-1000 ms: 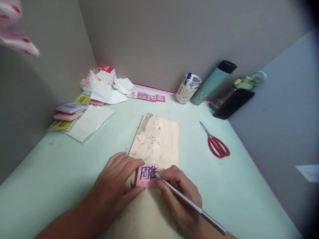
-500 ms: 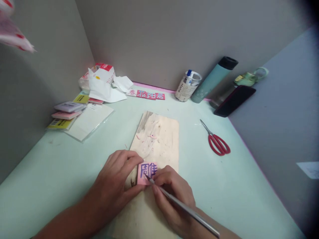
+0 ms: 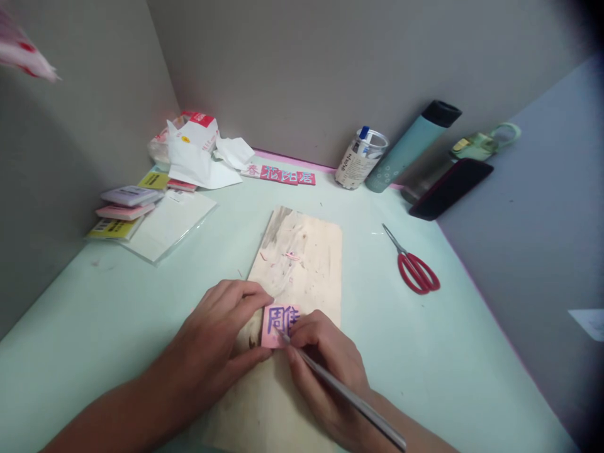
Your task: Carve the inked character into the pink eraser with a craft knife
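A small pink carving block (image 3: 271, 340) with a purple drawn character lies on a wooden board (image 3: 314, 277). My left hand (image 3: 221, 333) steadies the block at its left side, index finger at the top corner and thumb at the lower edge. Pinched in my right hand (image 3: 328, 371) is a slim metal craft knife (image 3: 349, 396). Its blade tip touches the block's face near the middle of the character. The right fingers cover the block's right edge.
Red-handled scissors (image 3: 418, 270) lie to the right. Behind stand a can with pens (image 3: 353, 167), a teal bottle (image 3: 410, 148) and a dark phone (image 3: 450, 189). Several carved red blocks (image 3: 287, 176) line the back. Packaged blocks (image 3: 127, 195) and tissues (image 3: 193, 157) sit at left.
The knife handle's rear end has swung slightly left and down, with the tip still at the character. Both hands keep their hold; the whole view has shifted a little.
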`<state>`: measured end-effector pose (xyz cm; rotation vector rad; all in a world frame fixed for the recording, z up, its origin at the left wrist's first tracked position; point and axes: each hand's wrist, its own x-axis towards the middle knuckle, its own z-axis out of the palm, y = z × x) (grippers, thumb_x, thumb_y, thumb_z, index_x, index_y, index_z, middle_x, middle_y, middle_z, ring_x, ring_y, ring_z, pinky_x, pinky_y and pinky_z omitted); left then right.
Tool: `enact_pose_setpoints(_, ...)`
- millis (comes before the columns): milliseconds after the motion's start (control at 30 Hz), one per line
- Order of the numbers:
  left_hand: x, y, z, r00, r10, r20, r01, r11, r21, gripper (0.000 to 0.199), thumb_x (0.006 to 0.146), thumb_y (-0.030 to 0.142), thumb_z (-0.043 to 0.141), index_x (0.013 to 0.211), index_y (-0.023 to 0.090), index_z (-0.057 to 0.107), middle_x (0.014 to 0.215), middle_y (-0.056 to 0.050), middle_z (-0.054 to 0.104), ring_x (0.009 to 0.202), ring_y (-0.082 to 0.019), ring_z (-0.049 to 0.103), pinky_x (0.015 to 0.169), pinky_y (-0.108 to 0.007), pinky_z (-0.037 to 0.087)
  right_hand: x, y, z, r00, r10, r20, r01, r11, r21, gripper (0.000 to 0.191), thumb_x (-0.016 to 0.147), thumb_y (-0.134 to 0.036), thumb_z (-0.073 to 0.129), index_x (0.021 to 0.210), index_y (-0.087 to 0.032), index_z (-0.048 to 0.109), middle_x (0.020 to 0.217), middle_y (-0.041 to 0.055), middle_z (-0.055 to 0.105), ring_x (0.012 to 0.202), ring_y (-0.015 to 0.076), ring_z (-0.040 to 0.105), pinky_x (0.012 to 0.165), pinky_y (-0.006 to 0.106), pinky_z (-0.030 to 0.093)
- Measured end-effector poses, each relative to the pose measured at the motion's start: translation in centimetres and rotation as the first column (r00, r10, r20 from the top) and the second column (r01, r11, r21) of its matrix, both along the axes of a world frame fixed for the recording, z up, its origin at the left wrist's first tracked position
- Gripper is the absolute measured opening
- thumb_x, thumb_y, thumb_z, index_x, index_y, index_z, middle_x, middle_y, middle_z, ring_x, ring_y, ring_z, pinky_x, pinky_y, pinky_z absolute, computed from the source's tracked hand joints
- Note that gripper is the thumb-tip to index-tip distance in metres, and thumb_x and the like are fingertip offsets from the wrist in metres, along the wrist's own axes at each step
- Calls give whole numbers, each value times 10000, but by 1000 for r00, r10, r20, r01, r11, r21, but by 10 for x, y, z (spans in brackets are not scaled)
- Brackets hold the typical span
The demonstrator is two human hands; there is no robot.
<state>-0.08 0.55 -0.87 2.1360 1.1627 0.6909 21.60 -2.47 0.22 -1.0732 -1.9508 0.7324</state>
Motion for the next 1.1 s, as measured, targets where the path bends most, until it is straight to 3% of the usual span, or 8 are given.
enact_pose_setpoints(500,-1,4,1,999,-31,-14,31,999,-12,343,954,353,669,1277,291,573,1272,-34,606,1159,-283,554,963,-424,456,3,2,10,996,80,50,-81,996,24,174,927,-36,459,946,-200,510,838,40,563,747,173,538,628,289,446)
enact_pose_setpoints(700,0,3,3,1000,-20,-11,20,999,-26,331,946,353,673,1260,285,592,1256,-38,619,1152,-284,563,959,-425,474,4,3,12,998,62,-26,-64,995,-79,144,937,-75,477,921,-214,511,852,31,589,758,167,566,654,291,455)
enact_pose_setpoints(800,0,2,3,1000,7,6,-7,1000,-26,336,928,352,687,1249,290,613,1249,-35,637,1154,-285,579,961,-415,486,7,0,8,984,-47,-172,10,978,-210,117,981,-157,508,892,-229,532,840,12,597,754,162,577,648,282,459)
enact_pose_setpoints(900,-1,2,3,997,56,50,-54,998,-33,345,915,349,699,1246,306,616,1215,-34,671,1139,-288,609,950,-412,504,12,-3,0,950,-163,-264,92,960,-263,97,1028,-224,536,1012,-254,628,851,-2,622,758,147,594,662,258,475)
enact_pose_setpoints(1000,-2,1,3,980,149,130,-139,987,-83,394,889,333,706,1270,310,607,1174,-43,712,1088,-292,661,924,-412,535,15,-2,-3,916,-259,-305,176,946,-273,187,1056,-267,523,1176,-290,664,837,-10,664,742,135,631,675,234,502)
enact_pose_setpoints(1100,-1,-2,4,954,197,227,-153,968,-198,442,854,326,743,1273,320,603,1161,-24,738,1042,-268,702,905,-374,552,13,4,1,880,-400,-255,309,892,-331,166,1045,-323,540,1111,-265,681,783,-7,683,702,145,655,644,233,516)
